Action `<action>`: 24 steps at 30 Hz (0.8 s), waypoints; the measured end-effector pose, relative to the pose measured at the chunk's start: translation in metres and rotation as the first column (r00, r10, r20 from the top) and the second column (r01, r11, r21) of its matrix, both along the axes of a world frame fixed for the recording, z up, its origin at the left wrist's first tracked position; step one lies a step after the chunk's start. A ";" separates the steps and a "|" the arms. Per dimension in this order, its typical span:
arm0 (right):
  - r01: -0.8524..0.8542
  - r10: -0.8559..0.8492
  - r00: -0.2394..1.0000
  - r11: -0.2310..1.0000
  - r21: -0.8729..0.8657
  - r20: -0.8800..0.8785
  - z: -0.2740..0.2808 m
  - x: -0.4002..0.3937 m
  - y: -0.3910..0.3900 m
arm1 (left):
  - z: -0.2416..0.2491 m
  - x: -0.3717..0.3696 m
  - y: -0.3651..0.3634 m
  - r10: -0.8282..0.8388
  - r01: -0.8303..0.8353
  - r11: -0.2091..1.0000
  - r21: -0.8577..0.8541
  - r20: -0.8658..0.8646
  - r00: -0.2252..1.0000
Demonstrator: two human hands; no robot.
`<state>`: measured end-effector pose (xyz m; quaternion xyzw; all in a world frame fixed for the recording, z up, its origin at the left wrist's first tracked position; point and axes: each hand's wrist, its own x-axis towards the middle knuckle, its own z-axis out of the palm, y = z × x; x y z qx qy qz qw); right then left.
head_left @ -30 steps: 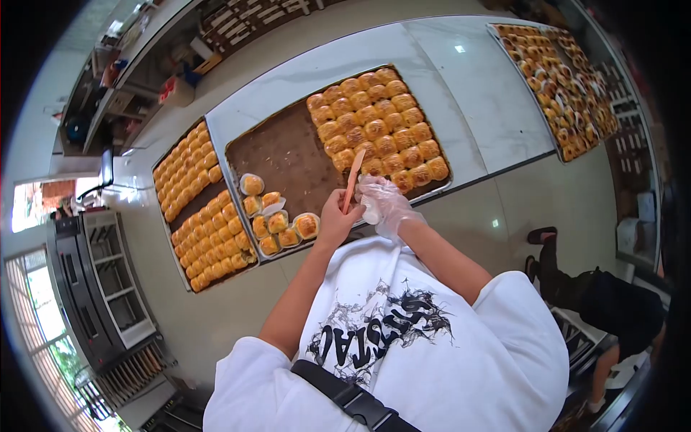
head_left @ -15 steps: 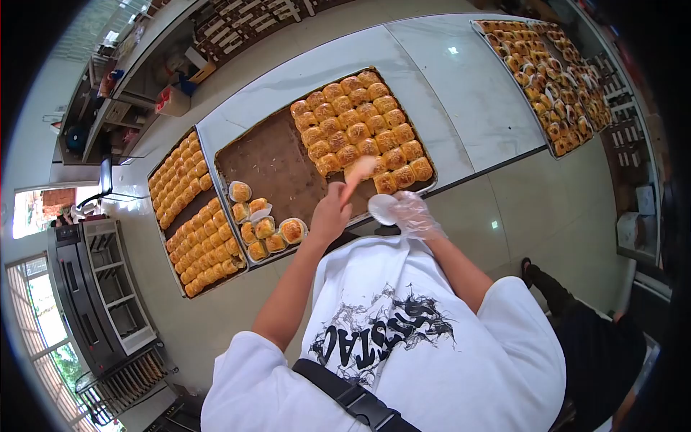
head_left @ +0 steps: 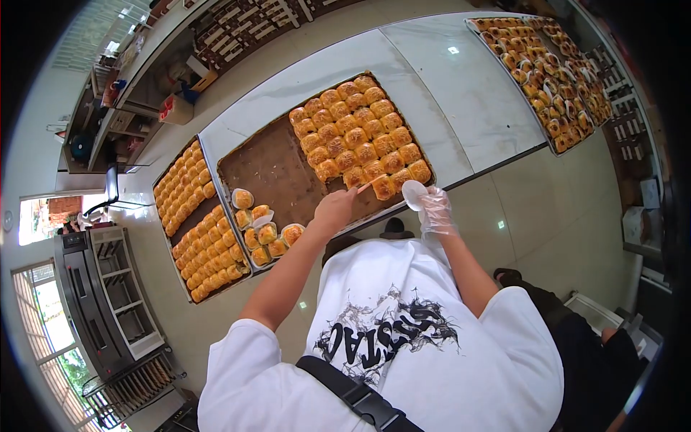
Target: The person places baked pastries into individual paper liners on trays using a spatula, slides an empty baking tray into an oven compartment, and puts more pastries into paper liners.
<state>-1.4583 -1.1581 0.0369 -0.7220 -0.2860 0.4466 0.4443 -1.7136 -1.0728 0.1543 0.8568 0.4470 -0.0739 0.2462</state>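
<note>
My left hand, bare, is closed round a slim orange spatula. The tool's tip reaches the front edge of a block of golden buns and overlaps a bun there. These buns fill the right part of a large brown-lined tray. Beside the tray's front right corner, my right hand wears a clear plastic glove and pinches a white paper cup. Loose buns, several in white paper cups, sit in the tray's front left corner, left of my left hand.
To the left stands another tray of buns in two blocks. A tray of topped pastries lies at the far right of the marble table. A person in dark clothes is behind me at right. An oven stands at left.
The spatula has swung down from over the buns to their front edge. My right hand has shifted right with the paper cup, which now stands turned more upright.
</note>
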 end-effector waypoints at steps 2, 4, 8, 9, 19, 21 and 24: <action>-0.023 0.023 1.000 1.000 0.011 0.005 0.000 0.000 0.003 | -0.010 0.006 -0.002 0.024 -0.025 1.000 0.015 0.026 0.999; -0.064 0.063 0.996 0.998 0.011 0.057 -0.006 -0.004 0.010 | -0.019 0.009 -0.005 0.060 -0.068 0.996 0.064 0.112 0.992; -0.112 0.107 0.993 0.987 0.114 0.051 -0.001 -0.010 0.019 | -0.007 -0.012 0.024 0.242 -0.138 0.811 -0.568 0.111 0.964; -0.119 0.118 0.993 0.986 0.121 0.019 0.003 -0.012 0.021 | 0.009 -0.024 0.032 0.286 -0.176 0.741 -0.648 0.067 0.956; -0.632 0.096 0.240 0.771 0.080 0.966 0.058 -0.052 0.036 | -0.053 -0.002 -0.019 0.512 -0.149 0.721 -0.677 0.376 0.773; -0.654 0.439 0.278 0.738 -0.167 0.854 0.073 -0.057 0.039 | -0.041 -0.018 -0.032 0.571 -0.179 0.682 -0.709 0.363 0.736; -0.579 0.337 0.386 0.813 -0.059 0.859 -0.029 -0.047 0.043 | -0.001 -0.059 -0.051 0.819 -0.072 0.259 -0.963 0.180 0.545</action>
